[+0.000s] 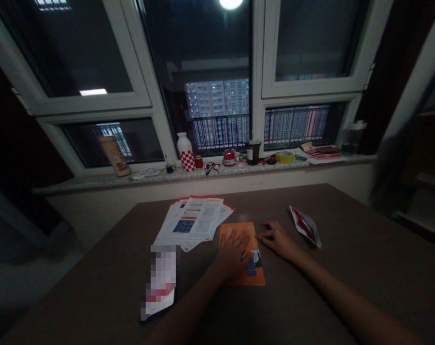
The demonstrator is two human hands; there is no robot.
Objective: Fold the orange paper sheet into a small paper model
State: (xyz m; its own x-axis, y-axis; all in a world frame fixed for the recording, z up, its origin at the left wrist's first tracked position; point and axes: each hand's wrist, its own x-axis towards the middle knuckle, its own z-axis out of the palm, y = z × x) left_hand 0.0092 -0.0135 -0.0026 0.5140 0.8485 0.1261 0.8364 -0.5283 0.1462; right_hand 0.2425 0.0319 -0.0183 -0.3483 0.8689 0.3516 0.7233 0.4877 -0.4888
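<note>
An orange leaflet (239, 278) with a small dark blue picture lies flat on the brown table. On top of it rests my left hand (233, 256), palm down with its fingers spread. Just beside the leaflet's right edge is my right hand (278, 239), its fingers stretched out and the fingertips at or close to that edge. Behind and to the left, several printed white sheets (203, 218) with orange borders lie in a loose fan. Part of the leaflet is hidden under my left hand.
Right of my hands lies a white-and-red folded packet (305, 226). A partly pixelated pale object (161, 282) sits at the left. Along the windowsill (156, 179) stand a checkered bottle (185, 153), a tan cylinder (113, 155), a dark cup (253, 152) and yellow tape (284, 157).
</note>
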